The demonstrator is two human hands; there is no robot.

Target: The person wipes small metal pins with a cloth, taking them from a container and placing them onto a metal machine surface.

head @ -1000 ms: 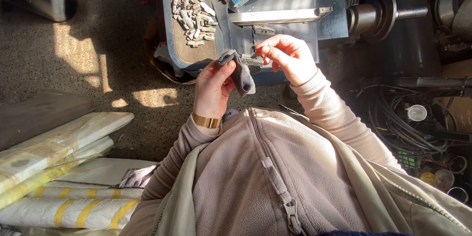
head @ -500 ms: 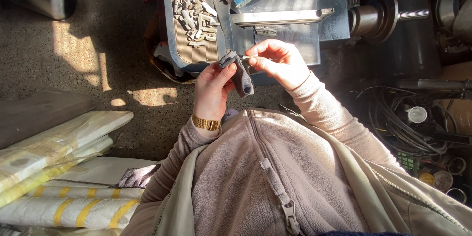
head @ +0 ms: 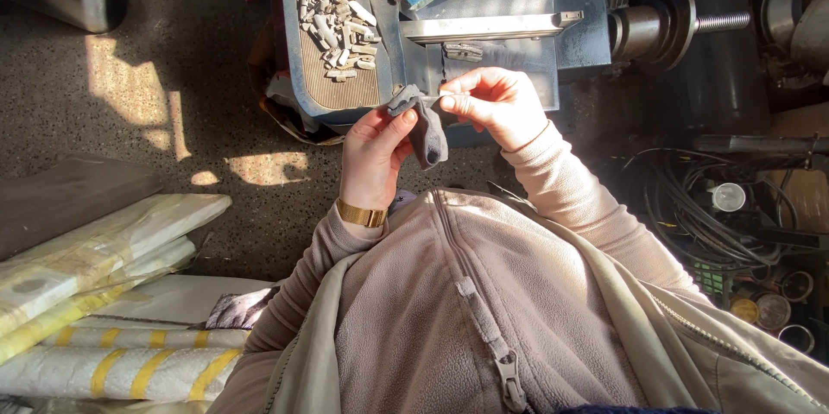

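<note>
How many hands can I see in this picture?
2. The left hand holds a dark grey cloth; the right hand pinches the cloth's top end. No other hands show.

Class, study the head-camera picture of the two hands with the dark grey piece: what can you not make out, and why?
- Small pale part pinched in the right hand: too small, covered by fingertips.
- Lower end of the dark grey piece behind the left hand.
- Small metal pieces on the blue tray: too small to identify.
- Cables: deep shadow.

Your hands: two, left point(head: 373, 155) and right point(head: 494, 105)
Grey strip point(head: 425, 127): one
Gold bracelet point(head: 361, 214): one
</note>
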